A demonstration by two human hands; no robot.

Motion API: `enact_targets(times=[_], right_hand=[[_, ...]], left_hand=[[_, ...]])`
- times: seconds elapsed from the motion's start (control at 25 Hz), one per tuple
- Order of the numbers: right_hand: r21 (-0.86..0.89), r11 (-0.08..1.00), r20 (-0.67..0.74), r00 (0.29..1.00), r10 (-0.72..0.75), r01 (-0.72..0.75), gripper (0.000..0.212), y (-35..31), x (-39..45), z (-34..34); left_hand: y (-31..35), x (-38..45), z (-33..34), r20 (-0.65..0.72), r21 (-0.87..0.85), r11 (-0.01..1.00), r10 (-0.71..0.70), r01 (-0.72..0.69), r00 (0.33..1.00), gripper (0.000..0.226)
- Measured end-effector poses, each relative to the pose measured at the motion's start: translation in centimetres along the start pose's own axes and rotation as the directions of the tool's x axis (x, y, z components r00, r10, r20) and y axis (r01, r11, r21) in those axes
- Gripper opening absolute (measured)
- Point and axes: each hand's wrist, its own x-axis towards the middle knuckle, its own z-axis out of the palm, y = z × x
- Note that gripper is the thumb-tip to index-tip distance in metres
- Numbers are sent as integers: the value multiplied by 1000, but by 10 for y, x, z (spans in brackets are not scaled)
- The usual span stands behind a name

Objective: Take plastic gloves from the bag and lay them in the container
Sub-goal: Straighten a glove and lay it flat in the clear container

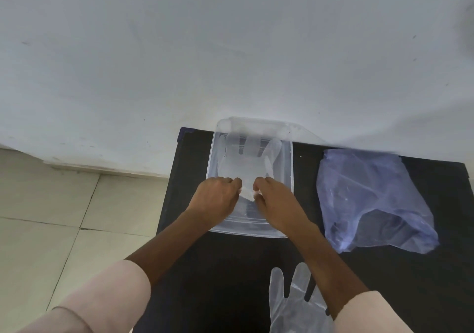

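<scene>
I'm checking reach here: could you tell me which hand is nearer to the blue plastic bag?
Right. The right hand is over the container, beside the blue plastic bag; the left hand is farther away.

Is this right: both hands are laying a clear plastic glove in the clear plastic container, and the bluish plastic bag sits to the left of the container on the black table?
Not quite. In the head view the bluish plastic bag lies to the right of the clear plastic container, not the left. The rest holds: both hands, left and right, are laying a clear plastic glove in the container on the black table.

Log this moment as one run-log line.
both hands: left hand, right hand pinch glove | laying it in container | spare glove on table | bag right
</scene>
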Motion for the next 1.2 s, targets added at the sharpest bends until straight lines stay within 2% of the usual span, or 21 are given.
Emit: enact_targets(times=[0.2, 0.4, 0.52, 0.6, 0.8, 0.96, 1.08, 1.16, 1.2], right_hand=[[-294, 938, 316, 945, -84, 182, 30, -4, 0, -10], [-516, 786, 510, 860, -37, 340, 33, 1, 6, -14], [-560, 748, 565, 825, 31, 356, 35, 1, 6, -9], [-579, 733, 580, 812, 63, 357, 36, 1, 7, -9], [-667, 611, 596, 797, 95, 427, 37, -1, 2, -12], [-671, 606, 543, 839, 10, 427, 37, -3, 1, -15], [-611, 695, 447, 890, -92, 379, 38, -3, -1, -20], [-442, 854, 339, 933, -123, 274, 36, -3, -7, -23], [-312, 927, 256, 958, -129, 208, 34, -4, -11, -25]], left_hand=[[-11, -11, 1, 195, 171, 965, 163, -197, 967, 35], [-6, -9, -4, 450, 310, 897, 154, -315, 880, 44], [-3, -7, -8, 517, 364, 866, 118, -343, 848, 48], [-2, -6, -10, 541, 375, 858, 106, -352, 834, 49], [-2, -5, -11, 572, 420, 826, 80, -376, 817, 48], [-4, -4, -11, 581, 448, 805, 69, -390, 811, 49], [-3, -3, -15, 528, 423, 827, 106, -369, 843, 47], [-2, -1, -21, 459, 312, 891, 163, -330, 873, 44], [-2, 1, -24, 400, 201, 939, 182, -280, 898, 42]])
